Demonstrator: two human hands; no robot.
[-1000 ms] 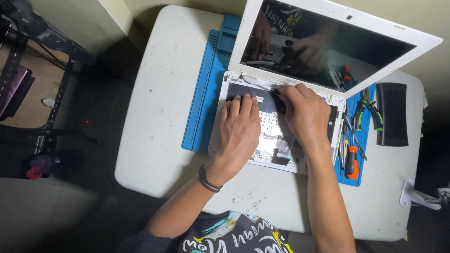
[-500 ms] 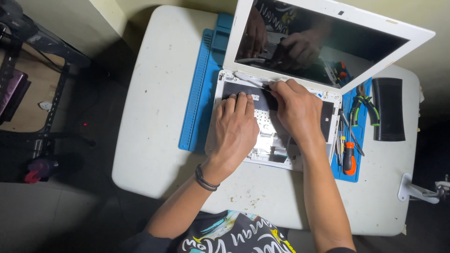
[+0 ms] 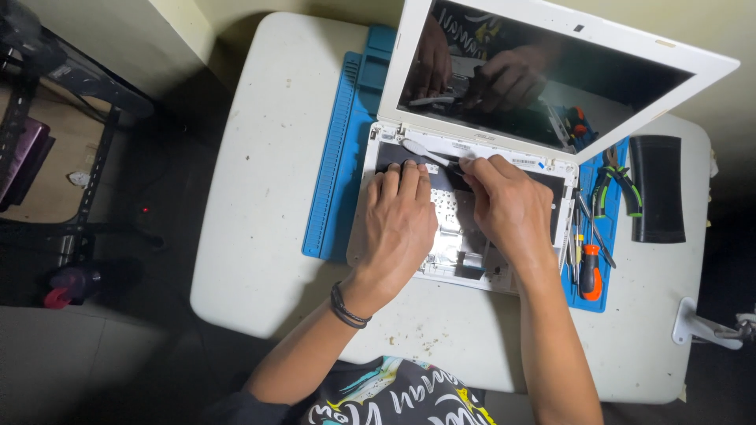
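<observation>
An opened white laptop (image 3: 472, 236), its keyboard removed and its inner plate bare, lies on a blue work mat (image 3: 342, 157) at the middle of the white worktop (image 3: 268, 197), with the dark screen tilted up and away from you. Your left hand (image 3: 398, 224) rests flat on the exposed base, fingers together and extended, gripping nothing. Your right hand (image 3: 508, 205) is pinched around the end of a slim white pry tool (image 3: 425, 152), whose flat tip lies along the upper edge of the base just under the hinge (both hands are mirrored in the screen). A black band (image 3: 346, 307) circles your left wrist. Just right of the laptop, on the mat's edge, lie an orange-handled screwdriver (image 3: 591, 271) and green-handled pliers (image 3: 618, 185). Beyond them a black rectangular block (image 3: 657, 189) sits on the worktop, near its right edge.
</observation>
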